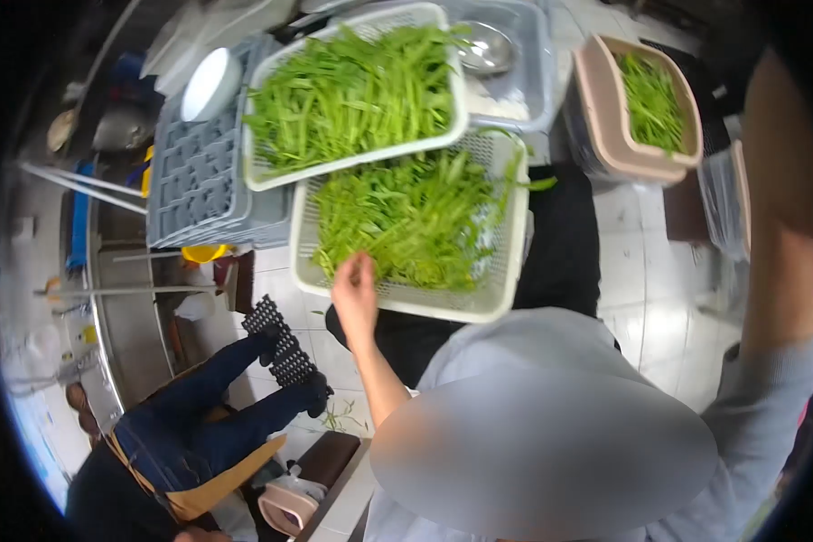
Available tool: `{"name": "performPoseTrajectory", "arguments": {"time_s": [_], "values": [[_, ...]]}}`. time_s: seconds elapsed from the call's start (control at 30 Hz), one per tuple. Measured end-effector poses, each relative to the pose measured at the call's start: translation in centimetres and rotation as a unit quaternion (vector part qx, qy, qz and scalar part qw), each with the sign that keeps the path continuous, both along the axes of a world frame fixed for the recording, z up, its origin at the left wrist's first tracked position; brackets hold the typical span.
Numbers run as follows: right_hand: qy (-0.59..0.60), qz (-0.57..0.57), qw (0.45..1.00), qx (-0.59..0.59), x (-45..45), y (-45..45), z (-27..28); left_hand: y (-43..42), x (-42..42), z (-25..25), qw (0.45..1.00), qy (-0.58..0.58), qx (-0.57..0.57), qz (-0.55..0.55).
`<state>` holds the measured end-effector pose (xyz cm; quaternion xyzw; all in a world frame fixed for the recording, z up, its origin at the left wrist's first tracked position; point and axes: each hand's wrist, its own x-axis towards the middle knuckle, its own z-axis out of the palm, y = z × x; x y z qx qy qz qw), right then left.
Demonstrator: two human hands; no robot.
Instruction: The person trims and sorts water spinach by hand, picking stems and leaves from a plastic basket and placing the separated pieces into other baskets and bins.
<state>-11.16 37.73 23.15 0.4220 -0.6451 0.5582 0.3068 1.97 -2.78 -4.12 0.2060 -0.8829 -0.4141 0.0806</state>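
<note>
My left hand [356,287] is at the near left side of a white perforated basket [490,307], at the edge of its leafy greens [397,221]. Its fingers are curled together; whatever they hold, if anything, does not show. The basket rests by my dark-trousered legs, some stems hanging over its right rim. My right forearm [786,154] rises along the right edge, and its hand is outside the picture. A second white basket [357,163], just beyond, overlaps the first and holds long green stems [352,95].
Grey crates [190,185] with a white bowl [210,86] stand left. A clear tub [542,72] holds a metal bowl [485,48]. Right is a pink bin [596,108] containing greens. A person in jeans [185,429] sits lower left near a black mat [285,348].
</note>
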Motion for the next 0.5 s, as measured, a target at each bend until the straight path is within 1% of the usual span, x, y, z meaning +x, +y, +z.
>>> {"name": "performPoseTrajectory", "arguments": {"time_s": [0.03, 0.07, 0.1, 0.13, 0.2, 0.27, 0.33, 0.4, 0.5], "values": [[0.007, 0.002, 1.0, 0.002, -0.1, -0.4, 0.2, -0.8, -0.7, -1.3, 0.999, 0.014, -0.015, -0.028], [0.009, 0.008, 1.0, 0.008, -0.1, -0.9, 0.5, -1.6, -2.4, -1.4, 0.999, 0.001, -0.029, -0.043], [0.013, 0.012, 1.0, 0.01, 0.1, -1.2, 0.5, -3.2, -3.5, -4.3, 0.991, 0.047, -0.086, -0.091], [0.018, 0.019, 1.0, 0.011, 0.1, -1.7, 0.6, -2.8, -4.1, -3.6, 0.988, 0.03, -0.112, -0.105], [0.03, 0.023, 0.999, 0.021, 0.2, -2.5, 1.1, -1.9, -5.6, -2.3, 0.992, -0.016, -0.084, -0.09], [0.043, 0.028, 0.998, 0.034, 0.5, -3.4, 1.4, -1.6, -6.3, -1.8, 0.994, -0.004, -0.075, -0.082], [0.053, 0.031, 0.997, 0.041, 0.7, -4.0, 1.7, -1.4, -6.6, -2.2, 0.995, -0.004, -0.069, -0.07], [0.055, 0.035, 0.997, 0.036, 0.7, -4.0, 1.8, -1.8, -6.4, -3.1, 0.991, 0.003, -0.088, -0.1], [0.055, 0.039, 0.997, 0.023, 0.4, -3.4, 1.8, -2.1, -6.3, -3.9, 0.988, -0.015, -0.104, -0.109]]}}
